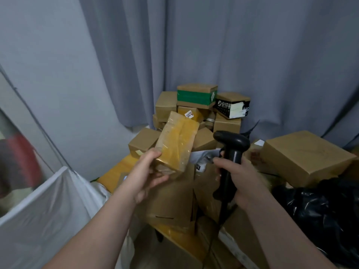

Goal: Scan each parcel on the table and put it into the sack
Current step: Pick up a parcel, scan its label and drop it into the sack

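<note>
Head cam: left grip (149,171) curls round a yellow-taped parcel (176,144), right grip (242,178) wraps the scanner (231,141); black box (225,104) behind reads "全球".

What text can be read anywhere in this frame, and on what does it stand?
"全球", then a cut-off character: white print on the black box.
White sticker with red print, on a yellow box: too blurred to read.
Small label on the green-taped box: too small.
</note>
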